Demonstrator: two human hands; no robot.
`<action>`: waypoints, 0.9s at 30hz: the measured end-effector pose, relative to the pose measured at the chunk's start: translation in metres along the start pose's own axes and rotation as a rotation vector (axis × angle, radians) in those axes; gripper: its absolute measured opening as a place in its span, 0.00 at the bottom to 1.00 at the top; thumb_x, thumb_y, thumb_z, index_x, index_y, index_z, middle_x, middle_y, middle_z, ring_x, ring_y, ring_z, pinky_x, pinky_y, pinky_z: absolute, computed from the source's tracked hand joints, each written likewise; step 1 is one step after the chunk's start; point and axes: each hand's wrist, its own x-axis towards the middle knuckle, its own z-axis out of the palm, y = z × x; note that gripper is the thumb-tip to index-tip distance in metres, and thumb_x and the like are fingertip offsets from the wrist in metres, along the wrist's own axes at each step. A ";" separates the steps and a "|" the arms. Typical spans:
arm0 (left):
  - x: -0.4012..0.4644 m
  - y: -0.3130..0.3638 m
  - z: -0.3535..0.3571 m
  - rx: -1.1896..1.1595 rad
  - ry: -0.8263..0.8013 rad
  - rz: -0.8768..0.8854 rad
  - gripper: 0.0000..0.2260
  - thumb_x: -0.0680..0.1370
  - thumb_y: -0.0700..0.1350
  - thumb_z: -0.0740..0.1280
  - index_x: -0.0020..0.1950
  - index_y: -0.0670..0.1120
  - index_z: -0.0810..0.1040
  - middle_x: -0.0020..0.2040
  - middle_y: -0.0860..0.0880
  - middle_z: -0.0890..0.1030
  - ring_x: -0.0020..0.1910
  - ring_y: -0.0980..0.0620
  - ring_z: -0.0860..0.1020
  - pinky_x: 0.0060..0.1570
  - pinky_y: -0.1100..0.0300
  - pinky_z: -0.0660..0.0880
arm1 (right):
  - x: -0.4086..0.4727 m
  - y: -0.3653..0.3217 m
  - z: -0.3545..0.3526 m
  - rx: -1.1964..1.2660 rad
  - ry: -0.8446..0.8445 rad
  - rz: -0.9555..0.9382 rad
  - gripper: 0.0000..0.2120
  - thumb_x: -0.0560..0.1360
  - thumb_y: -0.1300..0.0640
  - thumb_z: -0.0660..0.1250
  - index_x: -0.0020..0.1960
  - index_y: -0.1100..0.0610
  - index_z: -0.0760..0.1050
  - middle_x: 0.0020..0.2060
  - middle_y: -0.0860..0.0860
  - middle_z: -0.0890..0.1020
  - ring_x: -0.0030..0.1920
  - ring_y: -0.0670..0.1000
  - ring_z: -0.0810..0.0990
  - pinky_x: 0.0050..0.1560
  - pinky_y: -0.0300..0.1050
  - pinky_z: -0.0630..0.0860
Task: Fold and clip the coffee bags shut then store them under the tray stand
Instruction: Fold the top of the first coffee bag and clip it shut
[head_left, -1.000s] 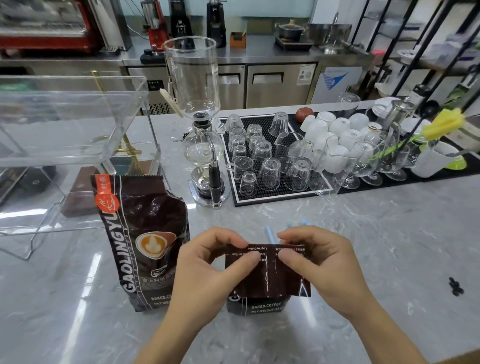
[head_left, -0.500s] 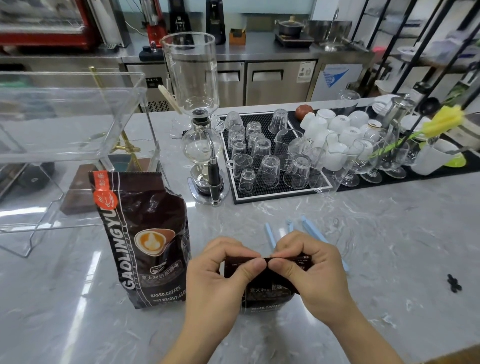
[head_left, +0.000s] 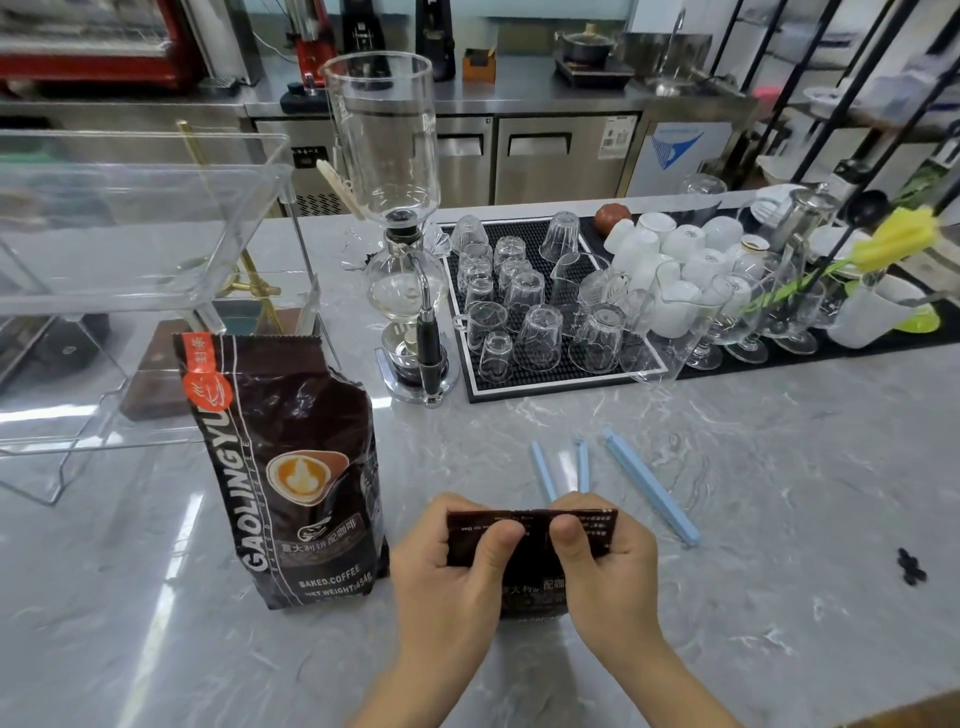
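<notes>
Both hands pinch the folded top of a dark brown coffee bag (head_left: 535, 577) standing on the marble counter in front of me. My left hand (head_left: 457, 566) grips its left half, thumb on the front of the fold. My right hand (head_left: 608, 561) grips the right half the same way. A second, taller coffee bag (head_left: 291, 467) stands upright and unfolded to the left. Three light blue sealing clips lie just beyond my hands: a long clip (head_left: 649, 486) and two shorter clips (head_left: 543, 470) (head_left: 583, 464). The clear acrylic tray stand (head_left: 130, 260) rises at the far left.
A glass siphon coffee maker (head_left: 400, 249) stands behind the tall bag. A black mat (head_left: 566, 376) carries several upturned glasses, with white cups and stemmed glasses to its right. A small black object (head_left: 910, 566) lies at the right. A wooden block (head_left: 161, 374) sits under the stand.
The bag's top flap stood tall a second ago; my hands have rolled it down toward me, so the bag is shorter and the blue clips behind it show.
</notes>
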 end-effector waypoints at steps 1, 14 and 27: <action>0.000 -0.001 0.000 0.019 0.005 0.009 0.20 0.71 0.71 0.66 0.34 0.56 0.74 0.31 0.65 0.79 0.29 0.68 0.76 0.31 0.78 0.68 | -0.002 0.002 0.000 -0.004 0.000 -0.012 0.24 0.68 0.26 0.64 0.33 0.47 0.78 0.26 0.42 0.79 0.28 0.37 0.76 0.32 0.27 0.72; -0.001 -0.030 -0.007 -0.015 -0.061 0.195 0.16 0.75 0.62 0.70 0.37 0.51 0.76 0.36 0.65 0.74 0.33 0.69 0.73 0.35 0.74 0.68 | -0.004 0.031 -0.005 -0.067 -0.062 -0.214 0.26 0.79 0.40 0.61 0.36 0.60 0.77 0.34 0.49 0.78 0.33 0.49 0.78 0.36 0.34 0.73; 0.005 -0.034 -0.006 0.204 0.001 0.238 0.21 0.75 0.68 0.64 0.38 0.51 0.74 0.38 0.50 0.78 0.29 0.66 0.73 0.32 0.81 0.66 | 0.004 0.031 -0.005 -0.220 -0.022 -0.302 0.33 0.81 0.41 0.60 0.27 0.66 0.70 0.24 0.55 0.71 0.26 0.52 0.70 0.28 0.34 0.65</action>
